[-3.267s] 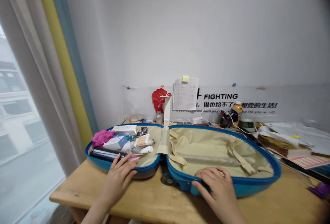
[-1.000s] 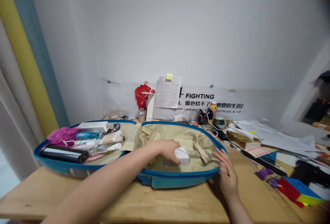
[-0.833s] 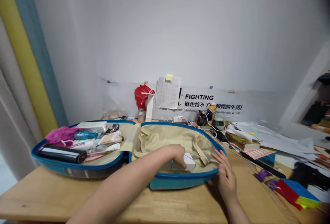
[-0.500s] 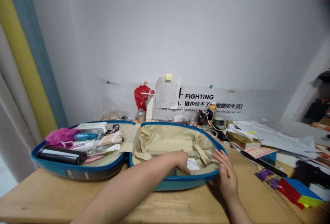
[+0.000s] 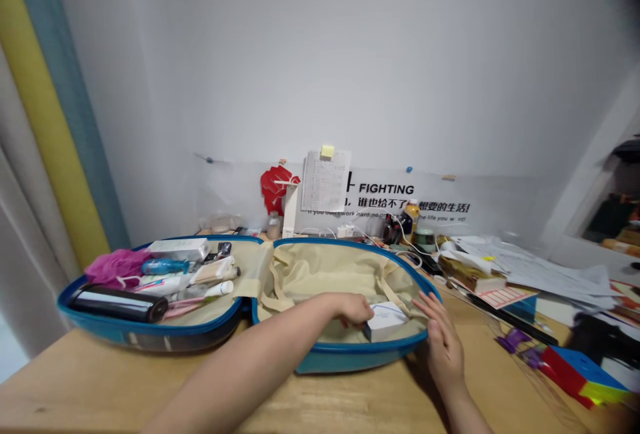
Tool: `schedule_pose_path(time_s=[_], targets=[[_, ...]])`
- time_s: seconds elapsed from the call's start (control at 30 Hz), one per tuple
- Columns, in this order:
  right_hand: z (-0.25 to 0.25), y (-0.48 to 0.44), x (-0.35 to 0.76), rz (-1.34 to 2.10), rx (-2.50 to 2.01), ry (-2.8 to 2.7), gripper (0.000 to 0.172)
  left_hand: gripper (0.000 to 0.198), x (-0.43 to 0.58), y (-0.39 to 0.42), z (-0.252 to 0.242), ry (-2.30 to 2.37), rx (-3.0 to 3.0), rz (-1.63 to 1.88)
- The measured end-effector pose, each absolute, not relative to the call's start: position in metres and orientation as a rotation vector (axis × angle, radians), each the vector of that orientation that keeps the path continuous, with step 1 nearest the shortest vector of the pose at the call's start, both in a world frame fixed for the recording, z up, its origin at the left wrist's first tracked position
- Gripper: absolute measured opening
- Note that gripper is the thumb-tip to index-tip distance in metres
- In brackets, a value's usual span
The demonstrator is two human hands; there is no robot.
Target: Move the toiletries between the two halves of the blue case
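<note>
An open suitcase (image 5: 363,358) with blue edges and a beige lining lies spread on the wooden table. My left hand (image 5: 353,309) reaches into its right half, fingers curled at the left end of a small white box (image 5: 389,319). The box rests near the front right of the lining; some fingertips are hidden. My right hand (image 5: 443,337) is open, its fingers stretched along the outer right rim. Packed in the left half are a shiny black cylinder (image 5: 120,303), a pink mesh puff (image 5: 117,266), a blue bottle (image 5: 165,266), a long white box (image 5: 179,248) and several tubes.
Right of the suitcase are a colourful cube (image 5: 583,374), purple clips (image 5: 514,339), a tissue pack (image 5: 470,275) and loose papers (image 5: 540,267). Behind stand a white lamp (image 5: 290,211), cables and a yellow-capped bottle (image 5: 411,217) by the wall. Curtains (image 5: 50,121) hang at left.
The small white box has shifted right inside the suitcase and shows more fully. My left hand now sits at its left end. My right hand stays at the rim.
</note>
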State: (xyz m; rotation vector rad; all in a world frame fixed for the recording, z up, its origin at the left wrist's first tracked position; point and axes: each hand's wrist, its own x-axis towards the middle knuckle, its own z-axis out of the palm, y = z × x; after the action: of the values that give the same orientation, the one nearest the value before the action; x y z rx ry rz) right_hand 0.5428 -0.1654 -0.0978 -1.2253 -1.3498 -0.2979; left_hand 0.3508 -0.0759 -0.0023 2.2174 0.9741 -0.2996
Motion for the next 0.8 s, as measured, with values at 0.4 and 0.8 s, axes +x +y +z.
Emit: schedule_pose_path(time_s=[0.4, 0.8], targets=[[-0.099, -0.162, 0.546, -0.322, -1.211, -1.362, 0.044, 0.029, 0.317, -0.049, 0.039, 1.030, 2.449, -0.058], [-0.100, -0.161, 0.546, -0.345, -1.208, -1.361, 0.042, 0.040, 0.027, 0.033, 0.056, 2.307, 2.369, -0.098]])
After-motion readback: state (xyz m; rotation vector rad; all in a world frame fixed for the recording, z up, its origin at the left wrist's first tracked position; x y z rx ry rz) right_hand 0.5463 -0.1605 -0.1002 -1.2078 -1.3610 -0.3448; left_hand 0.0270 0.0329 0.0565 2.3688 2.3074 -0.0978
